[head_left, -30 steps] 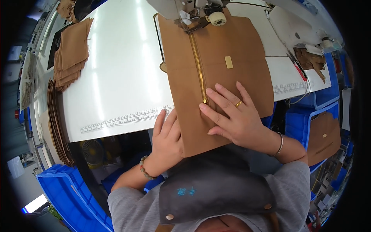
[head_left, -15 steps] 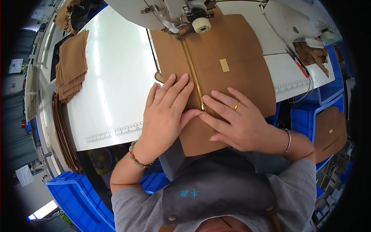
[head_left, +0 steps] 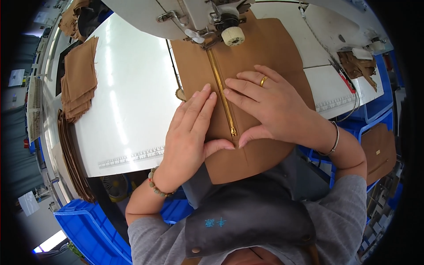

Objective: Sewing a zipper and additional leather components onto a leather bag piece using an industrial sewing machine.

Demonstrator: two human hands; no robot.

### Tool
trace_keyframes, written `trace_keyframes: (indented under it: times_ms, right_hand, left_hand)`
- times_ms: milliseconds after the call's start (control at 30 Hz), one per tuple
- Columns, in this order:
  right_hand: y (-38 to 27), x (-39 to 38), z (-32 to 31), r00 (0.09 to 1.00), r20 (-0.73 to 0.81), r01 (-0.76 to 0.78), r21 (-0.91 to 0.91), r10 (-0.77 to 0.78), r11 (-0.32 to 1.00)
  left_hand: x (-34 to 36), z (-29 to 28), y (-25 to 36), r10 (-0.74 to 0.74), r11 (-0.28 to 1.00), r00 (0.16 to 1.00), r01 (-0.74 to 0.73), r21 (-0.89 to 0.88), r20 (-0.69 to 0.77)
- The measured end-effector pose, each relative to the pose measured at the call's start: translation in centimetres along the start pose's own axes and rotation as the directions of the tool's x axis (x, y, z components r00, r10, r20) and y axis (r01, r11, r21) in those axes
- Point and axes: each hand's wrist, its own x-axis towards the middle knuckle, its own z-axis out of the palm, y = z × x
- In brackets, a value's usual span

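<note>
A brown leather-like panel [head_left: 274,39] lies under the head of a white sewing machine [head_left: 148,20]. Down the panel runs a gold metal zipper [head_left: 222,90], its slider at the end nearest me. My left hand [head_left: 189,126] rests flat on the panel left of the zipper, fingers together and stretched forward, thumb pointing right. On the other side, my right hand [head_left: 274,101] lies with fingers spread and their tips beside the zipper teeth. Both thumb tips come close together just below the slider. The zipper's far end reaches the presser foot area, where the needle cannot be made out.
Stacked brown pieces [head_left: 79,79] sit on the white table [head_left: 128,97] at left, with more panels [head_left: 73,154] hanging at its edge. Red-handled snips [head_left: 346,79] and brown scraps [head_left: 360,66] lie at right. Blue bins [head_left: 90,229] stand on both sides below.
My right hand has slid forward over the panel, covering the small gold label, and its thumb has spread away from the fingers. The panel and zipper have shifted slightly toward me.
</note>
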Motion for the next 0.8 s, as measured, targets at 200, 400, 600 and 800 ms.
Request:
trace_keyframes:
  times_ms: [200, 400, 600, 800]
  right_hand:
    - [-0.1, 0.2, -0.4, 0.997, 0.077, -0.031, -0.002, 0.031, 1.0]
    - [0.1, 0.2, -0.5, 0.999, 0.045, 0.028, -0.062, -0.025, 0.998]
    - [0.3, 0.4, -0.4, 0.998, 0.043, 0.047, -0.074, -0.044, 0.996]
    - [1.7, 1.4, 0.2, 0.999, 0.017, 0.036, -0.116, -0.035, 0.993]
  left_hand:
    - [0.8, -0.8, 0.4, 0.014, 0.987, 0.992, -0.033, 0.156, 0.124]
    - [1.2, -1.3, 0.8, 0.03, 0.966, 0.989, -0.065, 0.249, 0.142]
    - [1.7, -1.4, 0.6, 0.021, 0.958, 0.989, -0.062, 0.279, 0.147]
    - [3.3, -1.4, -0.8, 0.057, 0.95, 0.993, -0.087, 0.3, 0.106]
